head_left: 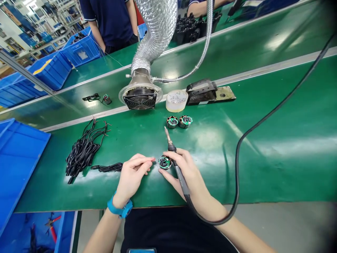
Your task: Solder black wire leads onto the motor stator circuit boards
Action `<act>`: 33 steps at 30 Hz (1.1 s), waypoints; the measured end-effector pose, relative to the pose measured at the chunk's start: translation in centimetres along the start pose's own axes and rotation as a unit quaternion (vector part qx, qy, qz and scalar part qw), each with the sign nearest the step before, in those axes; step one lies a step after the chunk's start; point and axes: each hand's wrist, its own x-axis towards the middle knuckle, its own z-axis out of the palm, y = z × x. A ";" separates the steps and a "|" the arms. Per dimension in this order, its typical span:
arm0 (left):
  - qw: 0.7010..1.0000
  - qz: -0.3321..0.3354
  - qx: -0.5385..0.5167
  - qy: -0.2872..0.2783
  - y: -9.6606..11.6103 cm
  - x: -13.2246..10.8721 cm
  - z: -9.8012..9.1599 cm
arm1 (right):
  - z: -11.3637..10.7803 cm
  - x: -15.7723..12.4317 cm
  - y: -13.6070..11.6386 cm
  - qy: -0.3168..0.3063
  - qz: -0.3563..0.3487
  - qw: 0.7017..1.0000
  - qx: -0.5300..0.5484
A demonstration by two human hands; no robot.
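Note:
My left hand (135, 174), with a blue watch on the wrist, pinches thumb and forefinger together at the end of a black cable (109, 167); its folded bundle lies on the bench to the left of the hand. A soldering iron (179, 172) rests in my right hand (191, 177), its tip pointing up and away from me. The same hand's thumb and forefinger steady a small round motor part with a green circuit board (164, 162), close to my left fingertips. Two similar round parts, a left one (172, 122) and a right one (185, 121), stand farther back.
Many black cables (84, 151) lie in a pile at left, near a blue bin (21, 154). Behind the parts are a fume extractor (140, 95), a white round tub (176, 101) and a soldering iron stand (207, 93). The iron's cord (238, 158) loops at right. A person (110, 24) stands across the bench.

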 end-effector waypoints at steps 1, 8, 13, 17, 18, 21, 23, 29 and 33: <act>1.000 -0.003 -0.001 0.001 0.0 0.0 0.0 | 0.0 0.1 0.0 -0.002 -0.004 1.000 0.005; 1.000 -0.016 -0.019 0.002 0.4 -0.5 0.5 | -0.7 0.0 -0.1 -0.046 -0.003 0.995 0.092; 0.997 0.034 0.064 -0.002 1.0 -0.9 1.3 | -2.3 -0.2 -0.7 -0.020 0.004 0.994 0.103; 0.982 0.090 0.163 0.020 1.6 -1.2 2.3 | -4.2 -1.2 -1.3 0.092 0.037 0.988 0.122; 0.977 0.106 0.181 0.026 1.6 -1.3 2.5 | -4.6 -1.7 -1.3 0.112 0.053 0.984 0.131; 0.966 0.139 0.213 0.041 1.5 -1.3 2.9 | -5.1 -3.5 -0.6 0.146 0.095 0.969 0.176; 0.960 0.157 0.226 0.048 1.4 -1.1 3.0 | -5.0 -4.4 -0.1 0.154 0.107 0.958 0.216; 0.951 0.186 0.243 0.048 1.7 -0.7 3.0 | -4.7 -4.4 -0.1 0.150 0.111 0.943 0.277; 0.950 0.178 0.251 0.049 1.8 -0.7 3.0 | -4.8 -4.1 -0.1 0.120 0.110 0.946 0.282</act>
